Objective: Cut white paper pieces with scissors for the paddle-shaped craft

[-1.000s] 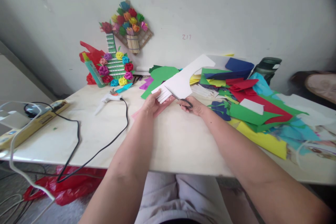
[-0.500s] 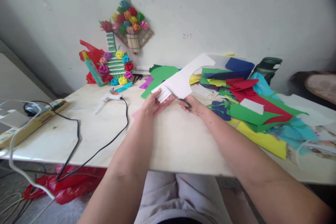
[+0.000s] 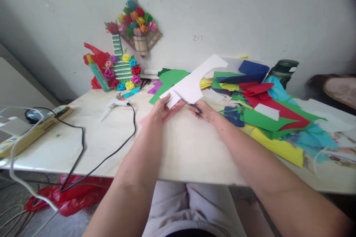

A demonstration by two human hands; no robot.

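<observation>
My left hand [image 3: 160, 108] is closed on the left end of a white paper sheet [image 3: 191, 84], which has a curved cut-out on its right side. Several narrow cut strips fan out at the held end. In my right hand [image 3: 204, 110] is a pair of scissors [image 3: 193, 106], fingers wrapped round the dark handles. The blades point up and left and lie at the paper beside the strips. Beneath my left hand, partly covered, lies a pink sheet [image 3: 169, 116]. A green sheet [image 3: 172, 77] lies behind the white paper.
A glue gun [image 3: 116, 103] with a black cord lies left, near a power strip [image 3: 36, 129]. Behind stand a flower-trimmed guitar craft [image 3: 124, 68] and a glue bottle [image 3: 99, 76]. Coloured paper scraps [image 3: 274, 118] and a dark bottle [image 3: 282, 72] are on the right.
The scissor blades shift slightly against the white paper, and its far end tilts up a little. My left hand keeps its hold in nearly the same spot.
</observation>
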